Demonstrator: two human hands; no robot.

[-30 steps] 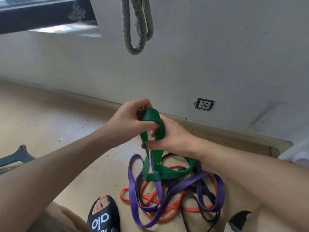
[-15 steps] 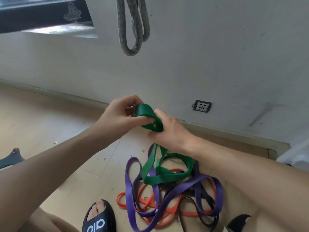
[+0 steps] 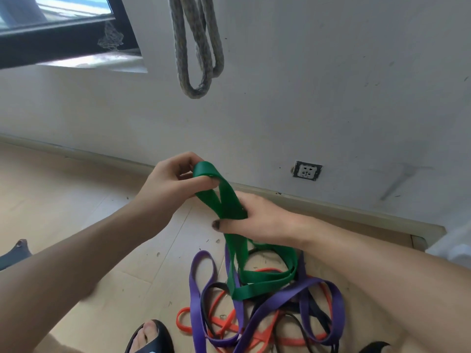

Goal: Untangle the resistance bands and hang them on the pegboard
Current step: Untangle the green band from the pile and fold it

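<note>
A wide green band [image 3: 229,200] rises from a tangle on the floor. My left hand [image 3: 175,179] pinches its top loop between thumb and fingers. Just below and to the right, my right hand [image 3: 257,215] grips the two green strands together. The band's lower part [image 3: 257,284] lies coiled on the heap. Under it a purple band [image 3: 280,301], an orange band [image 3: 224,324] and a thin black band [image 3: 300,327] cross one another on the floor. No pegboard is in view.
A grey braided rope [image 3: 196,47] hangs in loops on the white wall. A wall socket [image 3: 307,170] sits low, above the skirting board. A window [image 3: 51,34] is at the top left. My foot in a black sandal [image 3: 150,337] stands beside the heap.
My hands have drawn apart: the left holds the loop's top up and left, while the right has slid down the green strands. More green band shows stretched between them.
</note>
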